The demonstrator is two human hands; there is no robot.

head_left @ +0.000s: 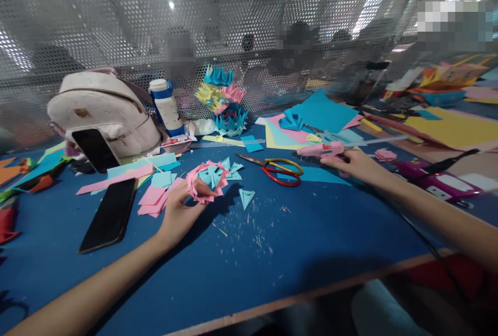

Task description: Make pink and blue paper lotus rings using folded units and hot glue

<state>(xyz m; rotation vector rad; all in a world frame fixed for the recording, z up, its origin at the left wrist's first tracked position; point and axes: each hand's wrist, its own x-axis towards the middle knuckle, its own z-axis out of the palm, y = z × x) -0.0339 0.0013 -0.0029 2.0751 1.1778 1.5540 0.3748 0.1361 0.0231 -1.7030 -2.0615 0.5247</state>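
With our left hand (179, 210), we pinch the pink paper ring (192, 179) left of the scissors (265, 163). Our right hand (352, 164) grips the pink glue gun (321, 148). We should squeeze the ring softly so no points bend.

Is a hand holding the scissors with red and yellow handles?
No, the scissors lie on the blue table, while the left hand holds a pink paper ring and the right hand holds a pink glue gun.

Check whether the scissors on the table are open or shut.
Shut, or very nearly: the scissors' blades lie together in one narrow point, and the yellow handle and red handle sit close together.
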